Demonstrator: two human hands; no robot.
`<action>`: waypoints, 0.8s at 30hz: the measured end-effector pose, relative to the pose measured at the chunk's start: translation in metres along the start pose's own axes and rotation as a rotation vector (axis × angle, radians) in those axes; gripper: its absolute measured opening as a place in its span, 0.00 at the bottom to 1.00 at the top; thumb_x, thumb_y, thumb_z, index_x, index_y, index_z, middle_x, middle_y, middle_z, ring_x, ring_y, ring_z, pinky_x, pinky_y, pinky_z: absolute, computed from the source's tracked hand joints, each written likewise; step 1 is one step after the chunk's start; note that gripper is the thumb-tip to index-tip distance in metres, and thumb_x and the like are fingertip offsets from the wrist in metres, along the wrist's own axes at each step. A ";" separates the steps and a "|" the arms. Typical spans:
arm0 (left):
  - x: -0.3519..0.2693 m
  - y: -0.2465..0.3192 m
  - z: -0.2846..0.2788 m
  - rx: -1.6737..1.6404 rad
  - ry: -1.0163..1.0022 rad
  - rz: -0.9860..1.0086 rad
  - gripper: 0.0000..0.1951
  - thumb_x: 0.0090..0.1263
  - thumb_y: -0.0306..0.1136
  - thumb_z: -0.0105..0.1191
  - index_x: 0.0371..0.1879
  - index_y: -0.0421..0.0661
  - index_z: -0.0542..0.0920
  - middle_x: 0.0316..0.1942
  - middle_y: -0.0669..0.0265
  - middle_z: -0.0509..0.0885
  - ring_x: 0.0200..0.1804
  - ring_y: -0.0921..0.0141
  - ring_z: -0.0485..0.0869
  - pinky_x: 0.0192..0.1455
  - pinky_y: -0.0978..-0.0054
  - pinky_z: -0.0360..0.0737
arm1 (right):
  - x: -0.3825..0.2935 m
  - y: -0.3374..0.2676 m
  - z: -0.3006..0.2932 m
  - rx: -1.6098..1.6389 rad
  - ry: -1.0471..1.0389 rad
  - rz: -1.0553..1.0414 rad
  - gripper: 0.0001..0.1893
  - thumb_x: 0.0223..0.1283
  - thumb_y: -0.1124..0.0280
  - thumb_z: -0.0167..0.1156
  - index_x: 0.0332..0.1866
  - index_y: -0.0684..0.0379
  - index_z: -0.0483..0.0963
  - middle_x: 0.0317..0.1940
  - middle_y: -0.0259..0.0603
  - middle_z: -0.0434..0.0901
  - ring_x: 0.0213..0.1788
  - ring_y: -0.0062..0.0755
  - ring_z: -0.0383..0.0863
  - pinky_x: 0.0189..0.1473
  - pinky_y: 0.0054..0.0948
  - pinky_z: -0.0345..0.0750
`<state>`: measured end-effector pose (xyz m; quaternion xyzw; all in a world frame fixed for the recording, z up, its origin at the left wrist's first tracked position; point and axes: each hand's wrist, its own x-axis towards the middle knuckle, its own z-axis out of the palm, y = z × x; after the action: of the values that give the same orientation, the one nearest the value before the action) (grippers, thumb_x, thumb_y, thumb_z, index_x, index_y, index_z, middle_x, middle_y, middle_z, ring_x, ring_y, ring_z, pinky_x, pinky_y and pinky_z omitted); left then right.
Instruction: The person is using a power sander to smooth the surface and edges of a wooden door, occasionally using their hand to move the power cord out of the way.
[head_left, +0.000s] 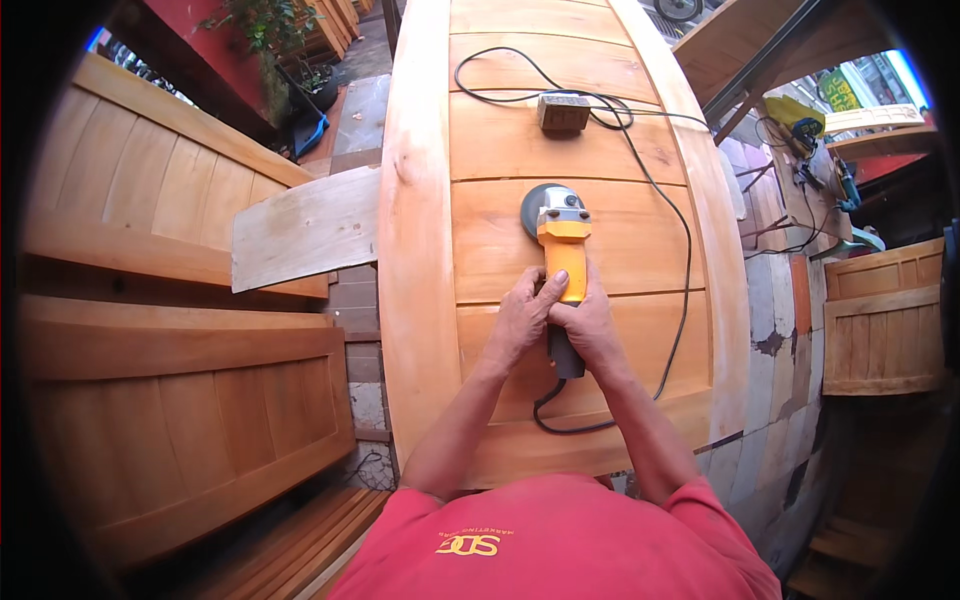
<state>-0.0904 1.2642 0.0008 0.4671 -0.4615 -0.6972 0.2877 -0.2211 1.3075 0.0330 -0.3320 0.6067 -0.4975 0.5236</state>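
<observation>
A yellow and black angle grinder (565, 262) with a round dark disc lies over the planks of a wooden door panel (416, 225). My left hand (521, 315) grips the left side of its body, thumb on the yellow housing. From the right, my right hand (592, 315) is closed round the body, just above the black rear handle. The disc is at the far left of the tool head; whether it touches the wood I cannot tell. From the handle's end a black power cord (686, 247) loops along the panel's right side and up past a small block (563, 112).
On the left, a pale board (307, 225) juts from under or beside the panel, near other wooden doors (247, 412). A bench with power tools (847, 184) stands at the upper right. Another wooden panel (885, 322) is at the right, and wood strips (300, 547) lie lower left.
</observation>
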 end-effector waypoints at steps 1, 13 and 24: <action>0.000 -0.003 -0.004 0.003 0.010 -0.001 0.27 0.88 0.51 0.58 0.66 0.34 0.80 0.53 0.62 0.87 0.53 0.76 0.85 0.57 0.76 0.83 | 0.000 0.001 0.003 0.004 -0.010 0.001 0.44 0.58 0.77 0.70 0.82 0.63 0.61 0.56 0.43 0.82 0.53 0.31 0.86 0.52 0.34 0.87; -0.007 -0.024 -0.057 -0.199 0.118 0.078 0.25 0.88 0.48 0.59 0.65 0.35 0.79 0.54 0.61 0.86 0.52 0.75 0.86 0.57 0.75 0.84 | 0.017 0.008 0.052 -0.097 -0.153 0.017 0.48 0.56 0.71 0.71 0.85 0.61 0.59 0.56 0.49 0.85 0.54 0.37 0.89 0.56 0.37 0.87; 0.007 -0.015 -0.068 -0.196 0.176 0.146 0.27 0.86 0.54 0.60 0.56 0.35 0.82 0.46 0.61 0.88 0.48 0.74 0.86 0.51 0.74 0.84 | 0.036 0.004 0.061 -0.162 -0.176 -0.006 0.47 0.55 0.67 0.71 0.83 0.59 0.61 0.54 0.53 0.87 0.53 0.41 0.92 0.55 0.40 0.88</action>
<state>-0.0303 1.2393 -0.0253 0.4611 -0.3969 -0.6726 0.4214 -0.1701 1.2602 0.0211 -0.4177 0.5956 -0.4173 0.5447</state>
